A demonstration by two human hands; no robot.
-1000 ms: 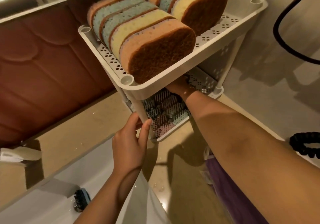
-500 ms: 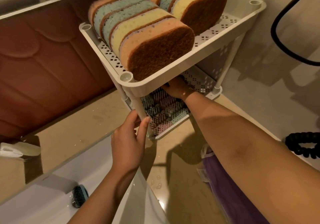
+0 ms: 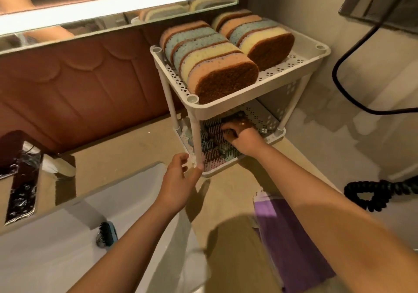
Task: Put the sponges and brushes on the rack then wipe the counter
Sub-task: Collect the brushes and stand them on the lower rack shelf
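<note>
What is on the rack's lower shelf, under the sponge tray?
Pink and teal brushes lie bristles-up on the lower shelf, with the right hand gripping one. The upper tray and the hand cover the rest, so no count.

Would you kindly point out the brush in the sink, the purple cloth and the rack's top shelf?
brush (image 3: 106,234): head view, on its bristled head.
purple cloth (image 3: 291,236): head view, on its flat middle.
top shelf (image 3: 267,88): head view, on its front rim.
</note>
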